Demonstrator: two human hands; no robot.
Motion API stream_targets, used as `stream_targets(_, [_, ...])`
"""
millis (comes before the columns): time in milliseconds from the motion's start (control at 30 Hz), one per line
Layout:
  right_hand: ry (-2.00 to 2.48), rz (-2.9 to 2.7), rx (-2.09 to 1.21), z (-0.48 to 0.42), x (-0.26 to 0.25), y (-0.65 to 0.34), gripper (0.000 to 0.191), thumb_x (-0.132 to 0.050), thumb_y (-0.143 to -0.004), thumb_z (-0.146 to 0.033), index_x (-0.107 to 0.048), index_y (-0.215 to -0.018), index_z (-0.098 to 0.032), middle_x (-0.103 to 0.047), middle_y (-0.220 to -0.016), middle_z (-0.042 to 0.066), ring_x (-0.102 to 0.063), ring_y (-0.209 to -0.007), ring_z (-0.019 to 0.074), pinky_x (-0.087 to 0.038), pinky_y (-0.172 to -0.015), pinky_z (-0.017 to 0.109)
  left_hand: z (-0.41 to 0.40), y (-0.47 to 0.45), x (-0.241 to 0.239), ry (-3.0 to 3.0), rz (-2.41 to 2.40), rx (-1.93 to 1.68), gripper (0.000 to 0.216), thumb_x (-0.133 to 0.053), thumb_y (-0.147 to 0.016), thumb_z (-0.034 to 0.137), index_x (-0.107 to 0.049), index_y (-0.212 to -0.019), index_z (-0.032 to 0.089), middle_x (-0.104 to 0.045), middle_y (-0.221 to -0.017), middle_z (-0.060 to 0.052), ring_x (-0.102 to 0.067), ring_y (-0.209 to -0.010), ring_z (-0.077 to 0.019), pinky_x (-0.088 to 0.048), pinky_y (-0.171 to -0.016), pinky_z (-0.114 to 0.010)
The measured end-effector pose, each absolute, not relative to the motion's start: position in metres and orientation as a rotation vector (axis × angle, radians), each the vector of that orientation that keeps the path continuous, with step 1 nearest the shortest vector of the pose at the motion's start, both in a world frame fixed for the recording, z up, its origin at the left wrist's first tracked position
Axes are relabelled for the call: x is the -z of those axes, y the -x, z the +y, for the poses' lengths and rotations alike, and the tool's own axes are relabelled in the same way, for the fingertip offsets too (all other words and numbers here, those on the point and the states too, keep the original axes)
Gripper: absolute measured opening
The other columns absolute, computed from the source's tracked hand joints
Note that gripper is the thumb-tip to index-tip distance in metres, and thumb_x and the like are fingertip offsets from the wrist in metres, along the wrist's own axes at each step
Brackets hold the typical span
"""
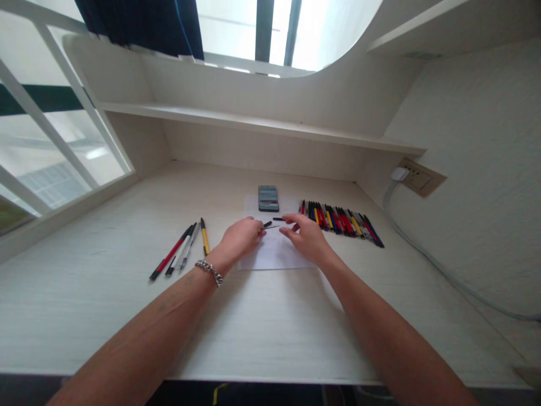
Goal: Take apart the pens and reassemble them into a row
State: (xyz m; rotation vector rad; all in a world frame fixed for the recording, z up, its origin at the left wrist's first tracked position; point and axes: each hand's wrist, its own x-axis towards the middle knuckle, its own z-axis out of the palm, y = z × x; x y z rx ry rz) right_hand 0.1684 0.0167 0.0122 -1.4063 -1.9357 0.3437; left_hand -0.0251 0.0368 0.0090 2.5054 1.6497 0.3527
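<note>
Both my hands rest over a white sheet of paper (274, 254) in the middle of the desk. My left hand (240, 237), with a chain bracelet on the wrist, is closed in a pinch on a small black pen part (267, 224) with a thin refill sticking out. My right hand (305, 235) lies beside it with fingers curled, fingertips near another short black piece (278, 219). What the right fingers hold, if anything, is hidden.
A row of several coloured pens (340, 221) lies right of the paper. Several pens (181, 251) lie to the left. A dark phone (268, 198) sits behind the paper. A wall socket (416, 176) with plug and cable is at right.
</note>
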Motion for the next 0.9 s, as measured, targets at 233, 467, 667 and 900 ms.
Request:
stream_targets(233, [1.439,-1.968,-0.353,0.011,0.003,-0.171,0.027,-0.061,-0.082,-0.023,-0.065,-0.108,-0.02,-0.066,-0.099,0.006,-0.059,-0.076,0.0143,-0.045,-0.076,0.029,0.031,0.026,-0.001,-2.496,1.706,-0.402,0.028,-0.046,-0.088,0.037,-0.068,-0.099,0.024,-0.064,-0.097,-0.008,-0.061,-0.082,-0.0199,-0.042,-0.067,-0.027])
stream_targets(467, [1.504,-2.086,-0.308,0.028,0.015,-0.164,0.03,-0.055,-0.085,-0.017,-0.066,-0.112,-0.025,-0.062,-0.112,0.007,-0.058,-0.099,0.0178,-0.042,-0.086,0.028,0.034,0.032,0.0,-2.46,1.63,-0.434,0.027,-0.048,-0.085,0.032,-0.068,-0.098,0.02,-0.066,-0.093,-0.009,-0.061,-0.084,-0.0207,-0.043,-0.074,-0.029])
stream_targets(667, [1.675,-2.147,-0.163,0.038,0.015,-0.157,0.017,-0.056,-0.085,-0.024,-0.07,-0.096,-0.022,-0.064,-0.102,0.007,-0.058,-0.093,0.0198,-0.041,-0.08,0.028,0.034,0.039,0.001,-2.419,1.57,-0.469,0.03,-0.047,-0.085,0.033,-0.069,-0.098,0.017,-0.068,-0.093,-0.011,-0.061,-0.086,-0.021,-0.043,-0.076,-0.029])
stream_targets(900, [1.675,-2.15,-0.105,0.06,0.015,-0.159,0.016,-0.057,-0.084,-0.017,-0.072,-0.089,-0.017,-0.066,-0.099,0.009,-0.058,-0.094,0.0191,-0.039,-0.086,0.027,0.032,0.044,-0.002,-2.413,1.552,-0.498,0.029,-0.048,-0.085,0.034,-0.07,-0.095,0.017,-0.069,-0.093,-0.012,-0.062,-0.087,-0.022,-0.044,-0.076,-0.03])
